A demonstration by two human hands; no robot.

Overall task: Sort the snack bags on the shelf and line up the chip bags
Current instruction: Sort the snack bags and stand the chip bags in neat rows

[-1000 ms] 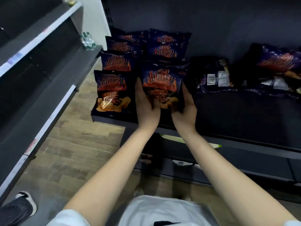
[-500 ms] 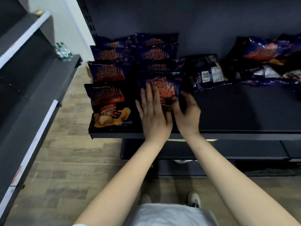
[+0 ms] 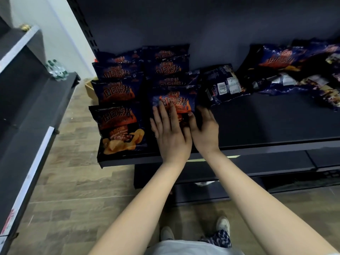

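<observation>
Your left hand point(image 3: 172, 135) lies flat on the front bag point(image 3: 176, 102), fingers straight and slightly spread, palm pressing its lower half down. Your right hand point(image 3: 205, 133) holds the same bag by its right edge, thumb on the printed face. The fingers beyond that edge are in shadow, and it looks like a pinch rather than a full grip.

Change noted: a second ago both hands flanked this bag and held it by its sides. The left hand has since come over the top and flattened it. The bag now rests on the shelf point(image 3: 266, 126), heading its own column, with the stacked bags point(image 3: 171, 69) overlapping behind it towards the back wall.

Finding: this bag is placed, or very nearly so. Its printed face is up and it reads the same way as the neighbouring column point(image 3: 119, 129) just to its left.

Outstanding: just to the right of the front bag an overturned bag point(image 3: 220, 83) lies label-side up and askew. Further right, well apart, a loose heap point(image 3: 294, 70) of bags is unsorted. In my judgement the task is roughly half done. Next, release the bag and reach right.
</observation>
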